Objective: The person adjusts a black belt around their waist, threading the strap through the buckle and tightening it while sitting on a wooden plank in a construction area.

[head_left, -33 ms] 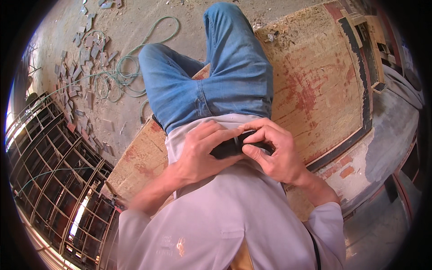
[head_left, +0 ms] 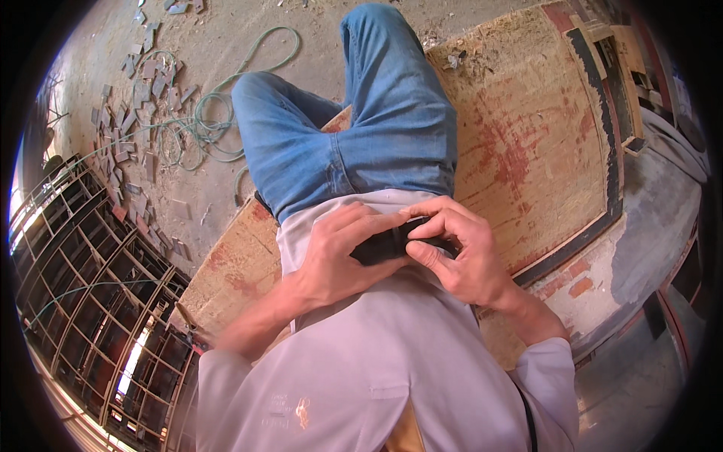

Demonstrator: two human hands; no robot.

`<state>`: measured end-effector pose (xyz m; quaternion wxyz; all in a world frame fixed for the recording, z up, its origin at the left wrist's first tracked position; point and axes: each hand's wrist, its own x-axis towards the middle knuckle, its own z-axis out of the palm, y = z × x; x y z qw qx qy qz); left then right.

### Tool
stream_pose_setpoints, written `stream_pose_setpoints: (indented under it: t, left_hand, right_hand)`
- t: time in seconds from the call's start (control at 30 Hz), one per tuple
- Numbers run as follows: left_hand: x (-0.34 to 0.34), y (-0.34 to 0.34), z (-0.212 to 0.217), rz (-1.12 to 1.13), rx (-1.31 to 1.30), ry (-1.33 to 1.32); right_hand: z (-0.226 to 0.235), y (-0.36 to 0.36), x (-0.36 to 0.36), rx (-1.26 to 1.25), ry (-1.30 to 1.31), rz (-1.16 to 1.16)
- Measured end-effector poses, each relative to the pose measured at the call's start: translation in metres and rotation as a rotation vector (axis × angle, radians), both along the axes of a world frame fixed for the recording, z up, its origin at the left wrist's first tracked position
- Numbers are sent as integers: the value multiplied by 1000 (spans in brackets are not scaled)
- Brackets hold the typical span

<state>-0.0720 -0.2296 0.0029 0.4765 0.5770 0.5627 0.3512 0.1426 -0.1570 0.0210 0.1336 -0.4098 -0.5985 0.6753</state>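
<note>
In front of my belly, over the hem of my pale shirt [head_left: 354, 354], both hands meet on a small black object [head_left: 379, 247] with smooth dark sides. What kind of thing it is cannot be made out, as the fingers cover much of it. My left hand [head_left: 331, 245] is closed round its left part, thumb below and fingers above. My right hand [head_left: 467, 252] pinches its right end between curled fingers and thumb. The fingertips of the two hands nearly touch at its top edge.
I sit on a stained wooden board [head_left: 520, 151], my legs in blue jeans [head_left: 392, 151]. A green hose or cord [head_left: 215, 113] lies coiled on the concrete floor, near scattered flat tile-like pieces [head_left: 143, 94]. A metal grid rack [head_left: 98, 286] stands at the left.
Almost nothing differs; my right thumb has shifted very slightly on the black object. My left hand keeps its place.
</note>
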Motion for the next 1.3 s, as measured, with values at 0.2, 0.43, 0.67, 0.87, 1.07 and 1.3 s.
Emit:
stream_pose_setpoints:
  t: [0.2, 0.43, 0.67, 0.87, 1.07, 1.3]
  left_hand:
    - [8, -8, -2, 81, -92, -58]
    - [-6, -10, -5, 128, -294, -94]
    - [-15, -8, -13, 83, -290, -87]
    - [-17, -4, -17, 85, -207, -97]
    - [-21, 0, -9, 29, -380, -107]
    - [-22, 2, -11, -6, -374, -192]
  right_hand:
    - [-2, -3, 0, -93, 23, -87]
    - [-7, 1, 25, -390, -70, -260]
    - [-5, 23, 37, -523, -200, -217]
    - [3, 25, 17, 204, -123, 95]
    - [-16, 31, 7, 526, 30, 189]
    - [-20, 37, 7, 519, 86, 294]
